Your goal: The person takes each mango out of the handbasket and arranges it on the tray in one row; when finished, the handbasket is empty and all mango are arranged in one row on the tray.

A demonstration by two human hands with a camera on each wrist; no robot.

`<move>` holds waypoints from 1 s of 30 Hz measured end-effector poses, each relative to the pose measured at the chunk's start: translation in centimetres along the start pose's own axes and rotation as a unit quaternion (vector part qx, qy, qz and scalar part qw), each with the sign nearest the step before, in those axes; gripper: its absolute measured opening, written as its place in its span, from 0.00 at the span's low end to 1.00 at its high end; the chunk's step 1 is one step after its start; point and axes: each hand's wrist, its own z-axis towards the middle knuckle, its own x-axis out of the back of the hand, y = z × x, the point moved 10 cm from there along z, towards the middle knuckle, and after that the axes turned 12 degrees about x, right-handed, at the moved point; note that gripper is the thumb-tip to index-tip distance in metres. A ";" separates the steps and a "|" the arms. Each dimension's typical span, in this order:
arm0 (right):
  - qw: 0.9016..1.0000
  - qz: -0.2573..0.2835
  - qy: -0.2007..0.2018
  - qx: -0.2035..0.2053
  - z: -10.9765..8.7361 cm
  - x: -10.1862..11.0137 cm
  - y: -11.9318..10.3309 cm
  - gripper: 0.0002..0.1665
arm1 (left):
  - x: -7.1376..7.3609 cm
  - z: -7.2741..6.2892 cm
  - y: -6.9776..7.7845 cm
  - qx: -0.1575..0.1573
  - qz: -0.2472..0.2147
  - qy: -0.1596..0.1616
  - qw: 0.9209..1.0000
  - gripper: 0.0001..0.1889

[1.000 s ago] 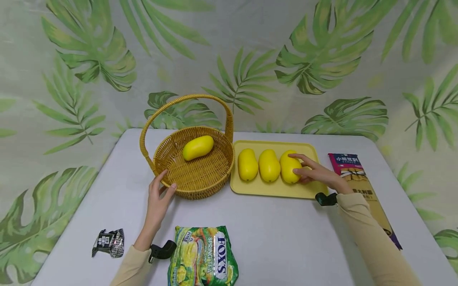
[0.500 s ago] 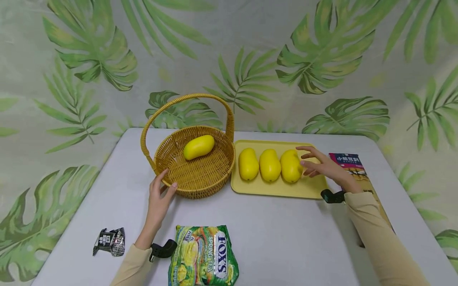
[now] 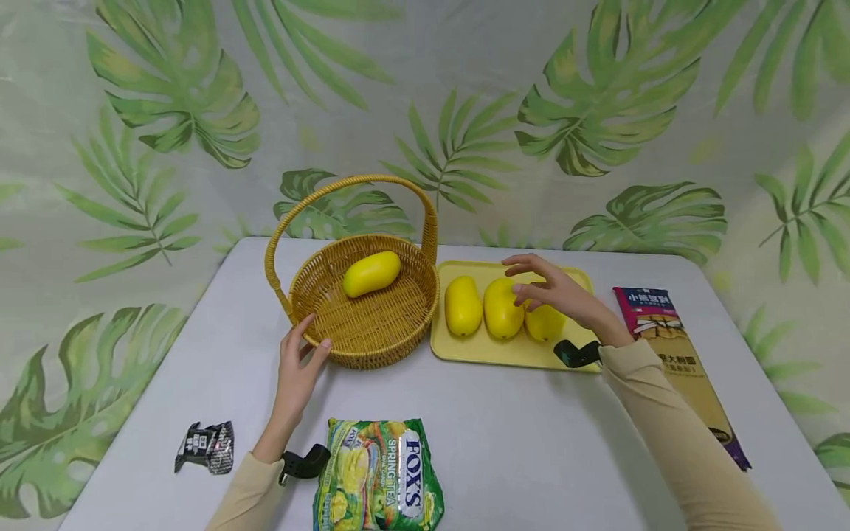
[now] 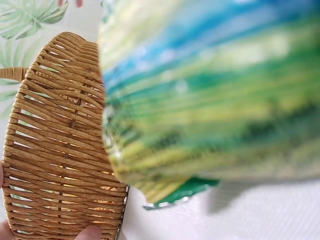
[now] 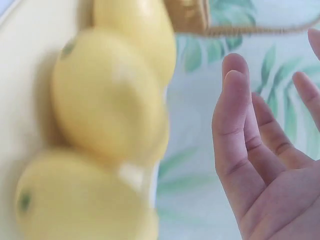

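Note:
My left hand (image 3: 296, 372) holds the near left rim of a round wicker basket (image 3: 372, 354) with a tall handle. Fingers lie at the rim and the thumb is on the wall. One yellow mango (image 3: 372, 274) lies inside the basket. On the yellow tray (image 3: 491, 352) are three more mangoes in a row: the left (image 3: 462, 306), the middle (image 3: 502, 313) and the right one (image 3: 544, 322), partly hidden by my right hand (image 3: 554, 291). That hand hovers over the middle and right mangoes, thumb and fingers apart, holding nothing. In the right wrist view, a gap separates its fingers from the blurred mangoes.
A green Fox's candy bag (image 3: 378, 472) lies at the front, below the basket, and fills much of the left wrist view. A small black packet (image 3: 206, 448) is at the left. A pasta packet (image 3: 677, 361) lies right of the tray. Leaf-printed cloth hangs behind.
My right hand comes off the right mango, draws back slightly to the right, then moves left and up over the middle mango. The left hand stays at the basket rim.

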 end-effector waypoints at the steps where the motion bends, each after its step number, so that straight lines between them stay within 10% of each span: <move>1: 1.000 0.007 -0.005 0.007 0.7 -0.6 -0.4 0.29 | 0.0 0.0 0.0 -0.001 0.002 0.001 1.000 0.31; 16: 0.993 0.042 -0.088 0.060 10.9 -10.6 -4.8 0.30 | 0.1 0.0 0.1 -0.016 0.000 0.010 1.000 0.31; 30: 0.994 0.013 -0.106 0.025 17.1 -15.3 -3.6 0.33 | 0.2 0.2 -0.2 -0.012 -0.001 0.008 1.000 0.31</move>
